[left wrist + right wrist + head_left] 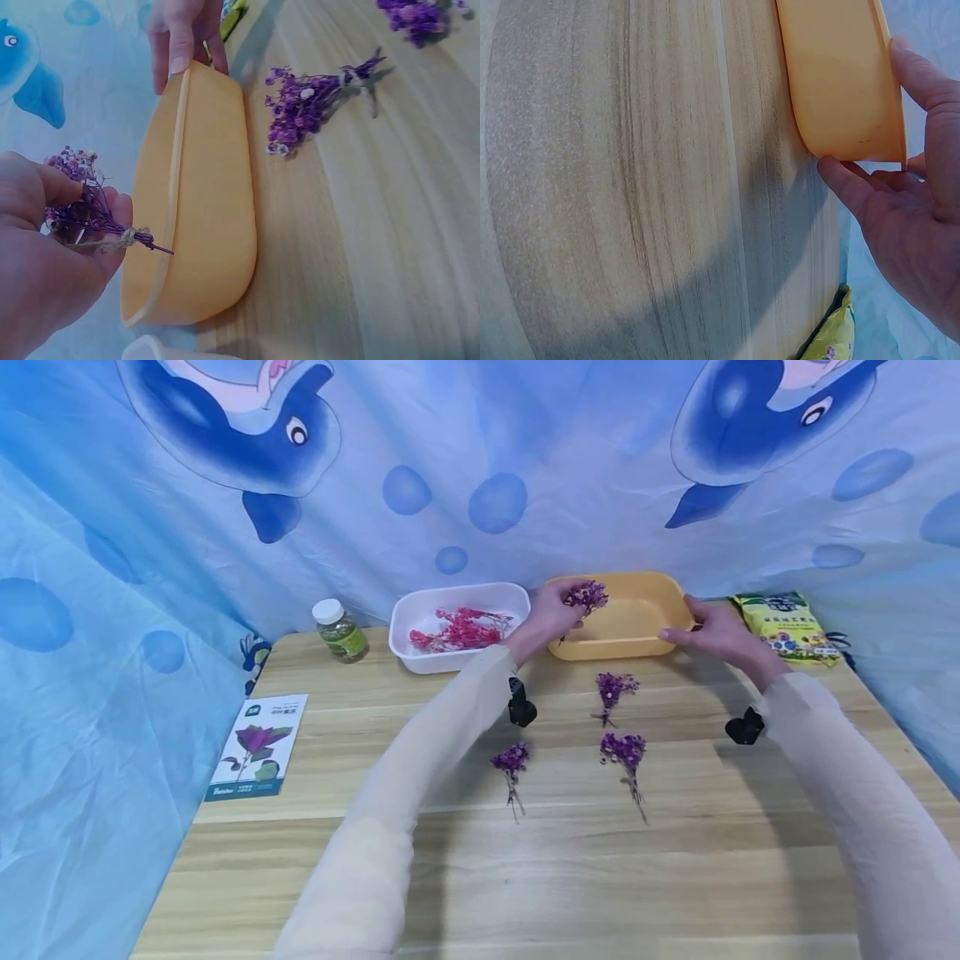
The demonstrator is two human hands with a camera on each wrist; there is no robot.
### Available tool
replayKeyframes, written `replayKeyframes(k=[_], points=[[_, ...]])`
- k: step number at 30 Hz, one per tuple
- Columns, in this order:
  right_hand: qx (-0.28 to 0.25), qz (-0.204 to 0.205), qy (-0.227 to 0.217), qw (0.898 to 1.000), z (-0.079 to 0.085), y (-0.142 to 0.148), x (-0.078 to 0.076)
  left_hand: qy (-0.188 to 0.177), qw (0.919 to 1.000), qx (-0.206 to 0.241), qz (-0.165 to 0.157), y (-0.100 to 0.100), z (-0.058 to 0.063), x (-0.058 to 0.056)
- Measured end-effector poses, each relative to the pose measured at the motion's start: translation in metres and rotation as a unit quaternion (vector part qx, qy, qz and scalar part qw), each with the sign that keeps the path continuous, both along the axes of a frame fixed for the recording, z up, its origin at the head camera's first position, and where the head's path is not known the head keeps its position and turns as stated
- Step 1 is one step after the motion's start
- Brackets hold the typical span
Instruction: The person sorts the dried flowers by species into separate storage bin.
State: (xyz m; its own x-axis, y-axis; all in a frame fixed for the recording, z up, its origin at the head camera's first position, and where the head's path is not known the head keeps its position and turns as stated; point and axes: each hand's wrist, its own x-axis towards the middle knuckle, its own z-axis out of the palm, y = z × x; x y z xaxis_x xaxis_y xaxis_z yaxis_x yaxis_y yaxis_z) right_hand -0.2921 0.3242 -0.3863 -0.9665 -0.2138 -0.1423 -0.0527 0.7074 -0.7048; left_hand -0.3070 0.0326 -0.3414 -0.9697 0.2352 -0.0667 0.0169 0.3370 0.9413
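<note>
My left hand (552, 613) pinches a small bunch of purple dried flowers (588, 597) over the left end of a yellow plastic basin (622, 650). In the left wrist view, twine (129, 238) binds the stems of this bunch. At the basin's right end, my right hand (722, 631) grips the wall, with the thumb at the rim and the fingers outside, as the right wrist view shows. Three more purple bunches lie on the table: one just in front of the basin (615, 690), one nearer (626, 752) and one to the left (512, 762).
A white basin (427, 667) holding pink dried flowers (463, 628) stands left of the yellow one. Farther left are a white-capped jar (342, 632) and a leaflet (257, 747). A yellow packet (787, 627) lies at the right. A blue curtain (450, 443) hangs behind the wooden table (570, 877).
</note>
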Motion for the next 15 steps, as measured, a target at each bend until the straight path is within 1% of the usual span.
replayKeyframes(k=[4, 7, 11, 15], points=[[0.002, -0.006, -0.011, 1.0, 0.001, -0.002, 0.001, 0.002, 0.9989, -0.045, 0.015, 0.01, 0.001, -0.008], [0.005, -0.007, -0.014, 1.0, 0.002, -0.002, 0.001, -0.004, 0.9983, -0.056, 0.015, 0.016, 0.002, -0.013], [0.003, -0.005, -0.007, 1.0, 0.003, -0.001, 0.001, -0.008, 0.9979, -0.064, -0.002, 0.022, 0.002, -0.017], [-0.001, -0.005, -0.006, 1.0, 0.002, -0.001, 0.0, -0.001, 0.9961, -0.085, -0.023, 0.025, -0.002, -0.018]])
